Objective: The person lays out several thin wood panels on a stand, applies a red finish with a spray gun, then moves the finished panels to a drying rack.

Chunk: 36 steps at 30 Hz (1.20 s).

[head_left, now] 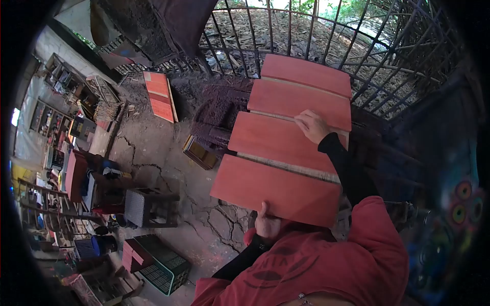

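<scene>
Several flat red-painted boards lie in a stepped row in front of me, with bare wood strips showing between them. My left hand (267,225) is at the edge of the nearest red board (275,188). Its thumb rests on top while the fingers are hidden underneath. My right hand (312,126) is over the third red board (286,140), counting from the far end, with its fingertips near the gap below the second red board (301,102). Those fingers are bent and pressed together, and anything between them is too small to make out. Farthest away is another red board (306,74).
Metal bars (288,30) stand behind the boards. A red panel (160,96) leans at the left on the cracked floor (148,148). Stacked wooden pieces (200,153), a grey stool (148,208) and a green crate (166,268) are also on the left.
</scene>
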Each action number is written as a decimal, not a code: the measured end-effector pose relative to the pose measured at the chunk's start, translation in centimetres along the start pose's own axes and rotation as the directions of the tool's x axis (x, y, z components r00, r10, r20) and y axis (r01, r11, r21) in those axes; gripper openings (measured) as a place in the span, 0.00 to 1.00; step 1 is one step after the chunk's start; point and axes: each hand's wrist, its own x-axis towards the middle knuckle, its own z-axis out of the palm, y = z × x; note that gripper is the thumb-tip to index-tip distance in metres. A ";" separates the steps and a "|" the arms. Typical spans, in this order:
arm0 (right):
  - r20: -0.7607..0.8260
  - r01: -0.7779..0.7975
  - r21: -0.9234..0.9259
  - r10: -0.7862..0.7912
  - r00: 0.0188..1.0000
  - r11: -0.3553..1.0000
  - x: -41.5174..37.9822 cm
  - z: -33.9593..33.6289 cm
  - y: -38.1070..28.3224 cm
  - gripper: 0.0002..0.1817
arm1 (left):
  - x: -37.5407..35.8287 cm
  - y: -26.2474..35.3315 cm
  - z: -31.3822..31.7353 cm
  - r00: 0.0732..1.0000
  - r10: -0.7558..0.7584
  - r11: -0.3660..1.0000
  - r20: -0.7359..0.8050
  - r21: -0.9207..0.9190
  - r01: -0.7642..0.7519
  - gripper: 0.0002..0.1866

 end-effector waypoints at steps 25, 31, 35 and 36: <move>-0.269 -0.872 0.179 0.875 0.402 0.456 -27.6 -3.3 -13.7 0.19 | 5.9 19.3 -0.5 0.997 0.028 -0.081 0.070 0.994 -0.067 0.18; -0.290 -0.869 0.247 0.889 0.355 0.428 -27.7 -2.5 -14.4 0.19 | 6.4 19.3 -1.6 0.983 0.114 0.016 0.143 0.989 -0.146 0.18; -0.231 -0.854 0.324 0.909 0.346 0.407 -27.4 -1.1 -15.6 0.18 | 7.7 21.2 -0.9 0.984 0.114 0.017 0.138 0.990 -0.141 0.19; -0.231 -0.853 0.322 0.908 0.350 0.411 -27.3 -0.9 -15.8 0.18 | 8.1 21.4 -1.0 0.978 0.117 0.054 0.175 0.982 -0.182 0.19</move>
